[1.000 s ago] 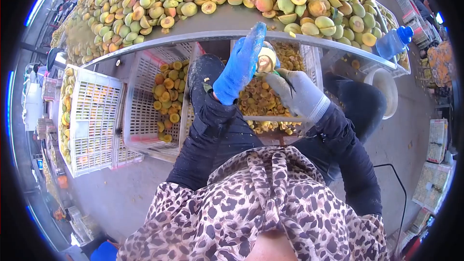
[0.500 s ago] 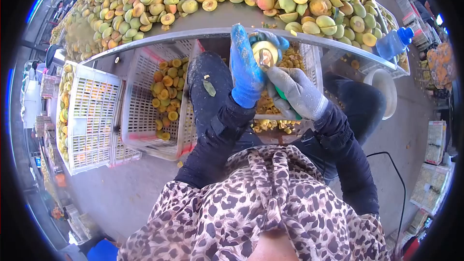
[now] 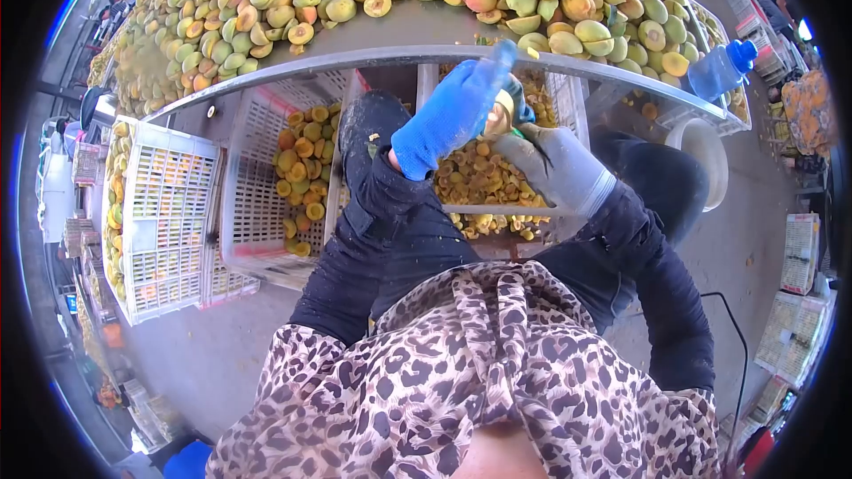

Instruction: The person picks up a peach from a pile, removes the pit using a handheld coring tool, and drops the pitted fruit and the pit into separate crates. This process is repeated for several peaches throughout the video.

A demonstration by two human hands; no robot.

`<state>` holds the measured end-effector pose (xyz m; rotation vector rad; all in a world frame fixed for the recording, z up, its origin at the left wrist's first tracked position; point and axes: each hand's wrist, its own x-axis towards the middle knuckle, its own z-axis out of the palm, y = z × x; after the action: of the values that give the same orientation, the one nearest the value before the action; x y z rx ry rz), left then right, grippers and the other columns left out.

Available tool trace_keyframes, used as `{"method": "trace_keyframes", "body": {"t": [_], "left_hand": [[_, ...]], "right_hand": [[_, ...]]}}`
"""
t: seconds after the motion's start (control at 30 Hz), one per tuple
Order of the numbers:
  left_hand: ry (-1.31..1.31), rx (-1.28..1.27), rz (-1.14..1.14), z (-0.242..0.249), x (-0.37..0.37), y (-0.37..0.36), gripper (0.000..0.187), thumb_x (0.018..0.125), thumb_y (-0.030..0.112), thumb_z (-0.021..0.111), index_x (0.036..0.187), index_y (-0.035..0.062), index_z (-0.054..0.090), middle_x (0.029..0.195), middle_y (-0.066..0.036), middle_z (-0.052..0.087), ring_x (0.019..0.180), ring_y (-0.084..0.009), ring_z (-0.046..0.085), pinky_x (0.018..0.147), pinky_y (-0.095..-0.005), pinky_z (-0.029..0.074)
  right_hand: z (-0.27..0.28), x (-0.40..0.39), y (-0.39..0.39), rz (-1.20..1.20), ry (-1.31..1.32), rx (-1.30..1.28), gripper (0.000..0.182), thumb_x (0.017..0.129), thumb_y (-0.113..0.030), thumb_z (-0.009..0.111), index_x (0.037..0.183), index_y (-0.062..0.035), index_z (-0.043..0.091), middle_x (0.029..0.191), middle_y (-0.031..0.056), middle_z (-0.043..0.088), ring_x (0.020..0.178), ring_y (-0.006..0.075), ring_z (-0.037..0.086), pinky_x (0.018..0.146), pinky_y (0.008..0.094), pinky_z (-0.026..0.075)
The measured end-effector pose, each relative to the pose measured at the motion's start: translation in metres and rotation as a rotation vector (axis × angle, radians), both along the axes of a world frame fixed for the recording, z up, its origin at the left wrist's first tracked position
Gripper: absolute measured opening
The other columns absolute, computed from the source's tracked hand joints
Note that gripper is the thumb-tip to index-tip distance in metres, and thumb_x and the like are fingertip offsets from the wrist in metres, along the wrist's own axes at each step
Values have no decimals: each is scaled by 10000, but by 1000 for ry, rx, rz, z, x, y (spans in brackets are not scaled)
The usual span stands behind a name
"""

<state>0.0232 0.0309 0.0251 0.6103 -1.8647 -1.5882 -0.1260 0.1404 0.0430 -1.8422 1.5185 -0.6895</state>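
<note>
My left hand [image 3: 451, 113], in a blue glove, is wrapped around a stone-fruit half [image 3: 502, 113]. The cut side is turned to the right, and the raised fingers are blurred by motion. My right hand [image 3: 557, 167], in a grey glove, is closed just below and to the right, its fingertips against the fruit. A green-handled tool shows only as a sliver of green at that hand; its working end is hidden. Beneath both hands stands a crate of small yellow fruit pieces [image 3: 488, 179].
A metal-edged table [image 3: 382, 35] bears a heap of halved fruit [image 3: 266, 9]. A blue bottle [image 3: 717, 71] stands at its right edge. White crates [image 3: 173, 213] holding fruit stand left. A white bucket [image 3: 710, 160] is beside my right knee. A black cable [image 3: 737, 328] lies on the floor.
My left hand has tilted over to the right with the fruit half, turning its cut face from the camera. My right hand has shifted slightly and hides more of the green-handled tool.
</note>
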Motion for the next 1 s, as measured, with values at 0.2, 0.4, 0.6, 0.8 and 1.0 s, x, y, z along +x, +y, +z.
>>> {"method": "trace_keyframes", "body": {"t": [0.2,0.4,0.6,0.8,1.0], "left_hand": [[510,403,341,0,-18,51,589,1009,477,225,1140,19,572,984,-70,630,787,-116,600,738,-258,507],[386,-2,370,-7,-9,42,388,1020,269,346,1126,-42,553,1012,-135,633,917,-172,609,841,-313,499],[239,-116,139,12,9,34,495,980,426,383,1103,-20,557,1010,-115,639,878,-158,622,790,-290,508],[329,353,317,11,5,48,479,962,393,413,1153,-24,550,991,-140,648,899,-215,634,775,-330,519],[559,589,344,19,-6,51,418,945,294,381,1076,-45,588,978,-164,647,852,-265,638,759,-381,530]], "right_hand": [[12,10,0,-147,-307,131,417,957,-349,501,1035,44,616,631,219,583,578,308,610,580,383,454],[0,5,0,-112,-239,-10,401,957,-339,497,1005,40,617,651,245,580,603,355,608,573,398,446],[-4,-4,0,-29,-28,-230,351,943,-309,521,1000,25,614,673,254,579,631,384,605,548,413,443],[17,4,11,-156,-217,-127,305,936,-270,544,984,22,617,658,236,574,613,377,605,524,398,434],[14,8,13,-174,-261,-13,324,940,-279,545,941,36,621,688,232,590,603,368,596,547,367,439]]}}
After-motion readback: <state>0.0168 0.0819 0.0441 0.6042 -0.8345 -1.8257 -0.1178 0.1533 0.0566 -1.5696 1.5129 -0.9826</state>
